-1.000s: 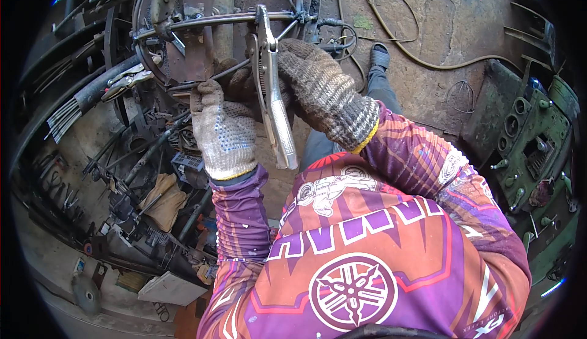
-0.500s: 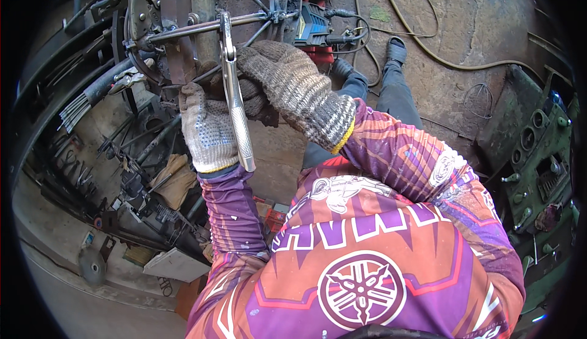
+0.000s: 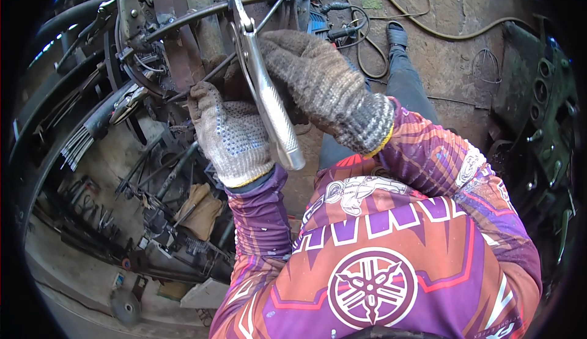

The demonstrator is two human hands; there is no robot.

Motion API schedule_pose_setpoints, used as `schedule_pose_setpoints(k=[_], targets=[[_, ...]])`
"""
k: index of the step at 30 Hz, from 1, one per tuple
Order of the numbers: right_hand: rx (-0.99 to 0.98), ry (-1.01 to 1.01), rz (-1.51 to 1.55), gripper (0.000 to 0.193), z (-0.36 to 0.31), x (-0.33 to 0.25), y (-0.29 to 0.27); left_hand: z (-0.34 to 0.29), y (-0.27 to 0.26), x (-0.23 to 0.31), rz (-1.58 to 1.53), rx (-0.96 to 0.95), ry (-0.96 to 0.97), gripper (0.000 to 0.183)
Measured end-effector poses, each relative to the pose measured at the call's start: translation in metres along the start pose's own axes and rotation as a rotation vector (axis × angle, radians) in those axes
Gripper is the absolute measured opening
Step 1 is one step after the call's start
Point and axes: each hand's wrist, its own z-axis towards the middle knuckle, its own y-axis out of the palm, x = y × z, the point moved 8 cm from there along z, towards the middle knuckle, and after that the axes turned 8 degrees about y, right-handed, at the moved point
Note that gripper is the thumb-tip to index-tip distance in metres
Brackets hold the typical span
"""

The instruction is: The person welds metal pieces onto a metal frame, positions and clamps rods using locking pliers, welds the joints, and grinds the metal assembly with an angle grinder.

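Worn brown floor [image 3: 452, 63] spreads away right of the pliers [image 3: 273, 103], and look how those pliers lie: jaws at the curved rod [image 3: 195, 15], apparently biting it, the long silver handle slanting back toward the person. Right hand [image 3: 330, 85], gloved, sits just right of the pliers' upper half, fingers curled and partly behind the metal; what its grip has hold of, if anything, I can't tell. Left hand [image 3: 235, 134] is just left of the handle, fingertips up by the thin rod [image 3: 219, 68]; that grip's half hidden too, no call possible. So the pliers stand between the two: right hand nearer the top, left nearer the tail. Crowding in: the rusty bar [image 3: 182, 63] left of the pliers' head, and that thin rod crossing behind them. Further left, a second clamp [image 3: 128, 103]; off to the right, a sandal [image 3: 397, 31].
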Motion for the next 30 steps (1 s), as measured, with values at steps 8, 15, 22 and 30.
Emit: schedule_pose_setpoints(k=[8, 15, 22, 30], targets=[[0.019, -0.262, -0.232, 0.033, 0.009, -0.004, 0.015, 0.001, 0.006, -0.008, -0.45, -0.006, -0.116, 0.03], [0.184, -0.506, -0.749, 0.033, 0.021, -0.012, 0.019, 0.007, 0.002, -0.013, -0.443, -0.065, -0.027, 0.026], [0.239, -0.55, -0.879, 0.033, 0.013, -0.013, 0.016, 0.008, 0.018, -0.015, -0.809, -0.196, -0.131, 0.027], [0.242, -0.564, -0.913, 0.033, 0.016, -0.015, 0.018, -0.002, 0.022, 0.005, -0.697, -0.159, -0.126, 0.03]])
